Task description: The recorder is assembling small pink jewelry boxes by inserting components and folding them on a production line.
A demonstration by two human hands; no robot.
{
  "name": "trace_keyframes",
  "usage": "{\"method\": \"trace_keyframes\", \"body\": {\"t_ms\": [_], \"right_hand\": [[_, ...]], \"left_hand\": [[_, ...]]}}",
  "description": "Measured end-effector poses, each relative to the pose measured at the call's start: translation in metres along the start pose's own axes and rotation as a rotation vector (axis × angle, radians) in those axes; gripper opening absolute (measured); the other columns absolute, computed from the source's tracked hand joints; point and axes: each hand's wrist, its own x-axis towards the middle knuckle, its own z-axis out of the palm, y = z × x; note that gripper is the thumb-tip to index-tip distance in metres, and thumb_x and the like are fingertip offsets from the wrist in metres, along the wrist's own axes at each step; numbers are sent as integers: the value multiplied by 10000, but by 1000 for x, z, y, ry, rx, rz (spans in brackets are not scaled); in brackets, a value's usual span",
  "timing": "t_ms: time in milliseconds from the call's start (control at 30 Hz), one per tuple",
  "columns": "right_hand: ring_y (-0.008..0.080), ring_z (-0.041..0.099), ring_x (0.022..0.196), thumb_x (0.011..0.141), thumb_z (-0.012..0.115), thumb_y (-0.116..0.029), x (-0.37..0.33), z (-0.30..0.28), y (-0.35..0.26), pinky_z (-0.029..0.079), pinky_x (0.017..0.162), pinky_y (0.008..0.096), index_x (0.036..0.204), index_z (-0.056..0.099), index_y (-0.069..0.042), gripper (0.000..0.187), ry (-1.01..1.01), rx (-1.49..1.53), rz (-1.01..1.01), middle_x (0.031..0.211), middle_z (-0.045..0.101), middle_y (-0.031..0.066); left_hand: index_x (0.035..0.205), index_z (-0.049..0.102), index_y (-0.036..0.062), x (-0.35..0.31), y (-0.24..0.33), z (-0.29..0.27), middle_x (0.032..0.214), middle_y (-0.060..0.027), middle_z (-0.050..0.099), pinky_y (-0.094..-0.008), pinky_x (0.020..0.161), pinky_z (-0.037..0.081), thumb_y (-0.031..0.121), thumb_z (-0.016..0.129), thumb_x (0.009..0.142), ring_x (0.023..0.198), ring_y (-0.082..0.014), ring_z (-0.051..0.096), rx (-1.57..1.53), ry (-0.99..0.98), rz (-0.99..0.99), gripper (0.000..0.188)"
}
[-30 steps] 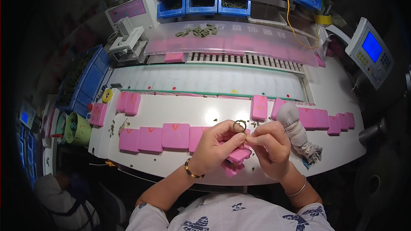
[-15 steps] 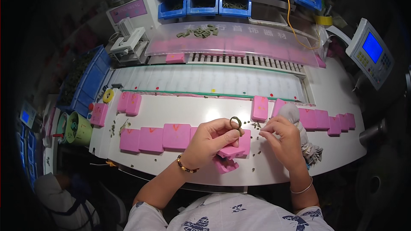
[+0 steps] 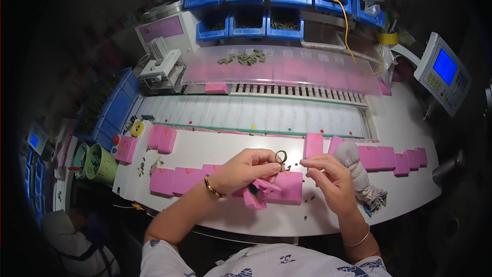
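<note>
My left hand pinches a dark green ring, held upright above the fingertips. Beneath the same hand hangs a split pink rubber mould, its cut flaps spread apart; how the fingers hold it is hidden. A whole pink block lies on the table just right of this mould. To the right of the ring, apart from it, is my right hand, thumb and fingers brought together in a pinch. Whatever it may hold is too small to make out.
Pink blocks stand in rows at left and right. A grey cloth bundle lies beside my right hand. Small dark bits dot the table. Farther back are a white roller bed, blue bins and a control screen.
The whole view has shifted, with the bench lower in the picture. My left hand and the split mould have moved left, uncovering more of the pink block. Both hands still keep their pinch.
</note>
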Motion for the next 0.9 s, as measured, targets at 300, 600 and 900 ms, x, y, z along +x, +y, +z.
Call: {"method": "trace_keyframes", "body": {"t_ms": [300, 600, 900], "right_hand": [[91, 608, 913, 901, 620, -22, -6, -2, 4, 487, 711, 211, 1061, 708, -36, 184, 47, 92, 86, 1053, 635, 60], [129, 598, 928, 819, 715, -34, -5, -9, 14, 479, 698, 231, 1139, 658, -44, 325, 232, -65, -74, 1128, 603, 81], [338, 580, 918, 682, 671, 53, 11, 15, 8, 483, 816, 408, 1075, 630, -31, 404, 138, -678, -585, 1033, 629, 136]], "left_hand": [[922, 654, -13, 95, 108, -141, 838, -69, 659, -279, 659, 540, 174, 636, 905, 768, -126, 624, 185, 130, 116, 189], [1150, 580, 9, 137, 67, -30, 867, -74, 641, -320, 649, 545, 281, 634, 937, 737, -136, 613, -21, 89, 145, 349], [1195, 591, 2, 71, 0, 38, 999, -63, 634, -247, 802, 498, 319, 591, 968, 907, -113, 603, -311, 147, 32, 390]]}}
